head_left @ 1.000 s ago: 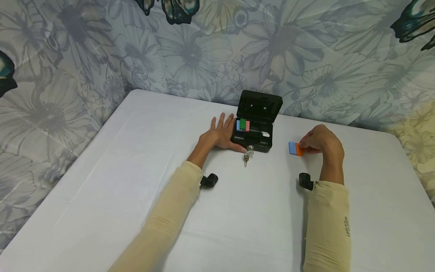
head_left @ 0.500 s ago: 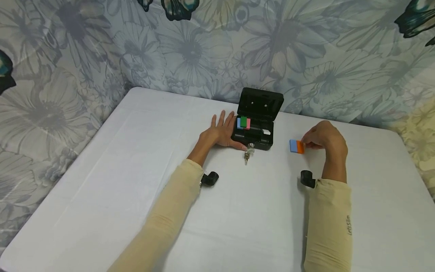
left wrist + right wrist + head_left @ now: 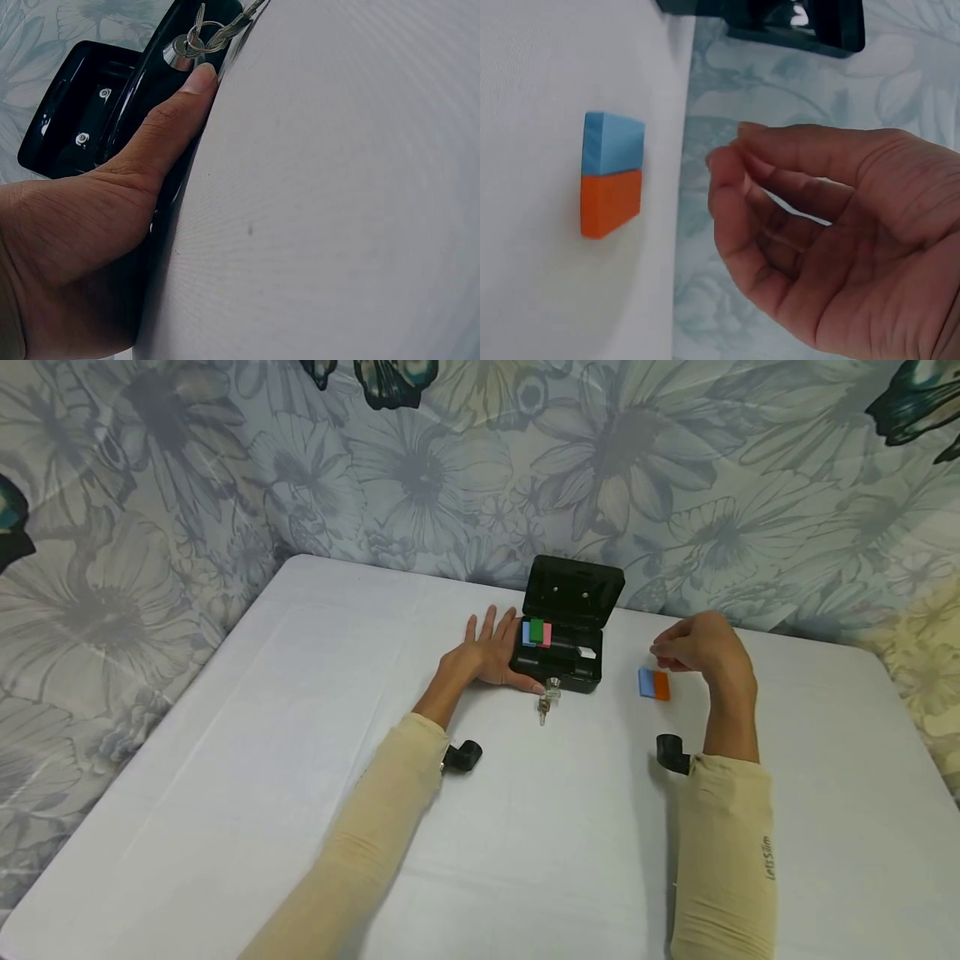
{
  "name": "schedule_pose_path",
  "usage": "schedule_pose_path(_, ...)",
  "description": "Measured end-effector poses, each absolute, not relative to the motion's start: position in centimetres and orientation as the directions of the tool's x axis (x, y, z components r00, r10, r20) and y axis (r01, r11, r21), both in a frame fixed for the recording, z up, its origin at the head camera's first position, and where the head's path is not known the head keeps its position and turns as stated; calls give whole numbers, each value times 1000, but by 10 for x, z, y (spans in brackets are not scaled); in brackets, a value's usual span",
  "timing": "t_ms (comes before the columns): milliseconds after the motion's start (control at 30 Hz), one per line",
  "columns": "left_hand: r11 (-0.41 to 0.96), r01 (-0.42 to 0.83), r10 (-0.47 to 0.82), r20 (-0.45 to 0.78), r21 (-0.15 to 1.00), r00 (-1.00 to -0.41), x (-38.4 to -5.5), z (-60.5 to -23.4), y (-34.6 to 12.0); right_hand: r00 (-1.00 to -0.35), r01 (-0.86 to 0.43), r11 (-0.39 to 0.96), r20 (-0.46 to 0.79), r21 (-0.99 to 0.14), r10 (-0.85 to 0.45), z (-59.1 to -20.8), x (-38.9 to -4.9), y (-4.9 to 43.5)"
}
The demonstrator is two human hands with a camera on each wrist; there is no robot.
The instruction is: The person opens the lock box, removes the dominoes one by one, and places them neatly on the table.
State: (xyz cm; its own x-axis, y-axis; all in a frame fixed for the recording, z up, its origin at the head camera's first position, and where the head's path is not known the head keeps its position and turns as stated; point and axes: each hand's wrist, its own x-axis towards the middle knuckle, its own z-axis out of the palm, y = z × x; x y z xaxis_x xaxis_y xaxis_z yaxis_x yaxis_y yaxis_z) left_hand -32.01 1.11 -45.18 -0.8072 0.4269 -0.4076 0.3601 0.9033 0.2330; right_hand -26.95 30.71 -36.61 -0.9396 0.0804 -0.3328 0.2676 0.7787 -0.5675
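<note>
Right wrist: gap separates right hand (image 3: 844,244) from two blocks (image 3: 613,180) (edges touching)

Your box (image 3: 572,672) is glossy, your sleeves (image 3: 723,860) matt.
You see the box catch light, smooth and black, metal or plastic unclear; the lock (image 3: 177,57), keys (image 3: 225,34) and screws (image 3: 82,139) shine like bare metal. The blue block (image 3: 620,144) and orange block (image 3: 612,202) look smooth and matt. Your sleeves are creased cloth; the white tabletop (image 3: 225,718) looks dull and smooth.
</note>
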Motion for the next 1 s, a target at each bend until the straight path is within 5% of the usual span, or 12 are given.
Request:
schedule_pose_path(500, 888, 390, 455, -351, 244, -818, -309, -444, 6, -990, 90, 753, -140, -651, -3, -369, -272, 265)
schedule_pose_path(1000, 887, 385, 457, -359, 256, -814, -310, -444, 6, -995, -83, 808, -3, -583, -104, -380, -275, 229)
